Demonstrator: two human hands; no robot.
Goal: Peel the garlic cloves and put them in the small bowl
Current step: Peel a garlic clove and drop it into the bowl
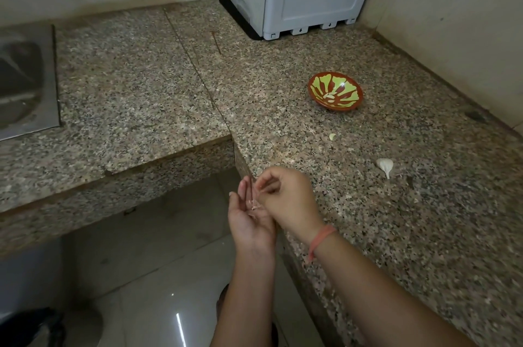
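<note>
The left hand (250, 222) lay palm-up, fingers apart, cradling peel scraps (254, 207). The right hand (288, 202) curled, fingertips pinched together above them. Near right on the counter (424, 205) lay two cloves (385, 166); the bowl (335, 91) stood farther off.

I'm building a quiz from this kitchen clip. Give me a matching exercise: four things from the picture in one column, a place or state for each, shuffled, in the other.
Things:
1. small bowl
2. unpeeled garlic clove
3. left hand
4. steel sink

Places or states:
A. set into the counter at the far left
B. palm up, open, bits of skin on it
C. alone on the granite near the counter's front edge
D. painted red and green, far side of the counter

Pairs: 1-D, 2-C, 3-B, 4-A
</note>
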